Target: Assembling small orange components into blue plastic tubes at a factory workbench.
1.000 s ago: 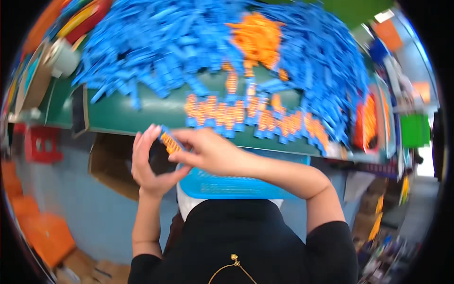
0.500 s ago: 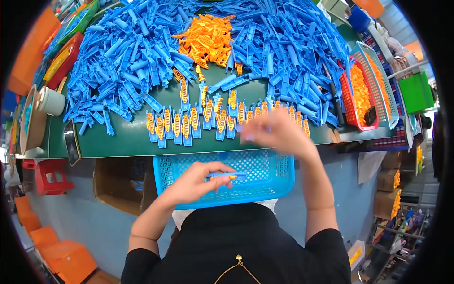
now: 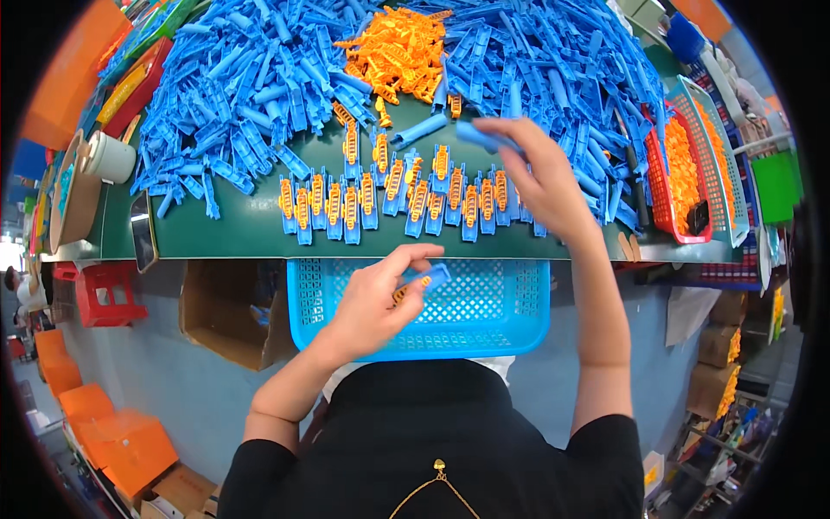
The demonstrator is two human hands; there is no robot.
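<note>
My left hand (image 3: 373, 303) is closed around a blue plastic piece with an orange insert (image 3: 437, 276), above a light blue plastic basket (image 3: 527, 333) at the table's front edge. Over the table, my right hand (image 3: 549, 186) grips a blue plastic shell (image 3: 481, 138) between thumb and fingers. Below and left of that hand, blue pieces fitted with orange ladder-like inserts (image 3: 350, 212) stand in uneven rows. Part of the rows' right end is hidden behind my right hand. A loose blue shell (image 3: 421, 130) lies just behind the rows.
Large heaps of blue shells (image 3: 225, 95) cover the back of the green table (image 3: 251, 238), with an orange heap (image 3: 398, 56) between them. A phone (image 3: 144, 229) and a white cup (image 3: 111, 161) are at left. At right stands a red basket (image 3: 697, 237) of orange parts.
My right hand has moved back from the rows and now holds a blue shell. The piece in my left hand has tilted upward. The view has shifted slightly.
</note>
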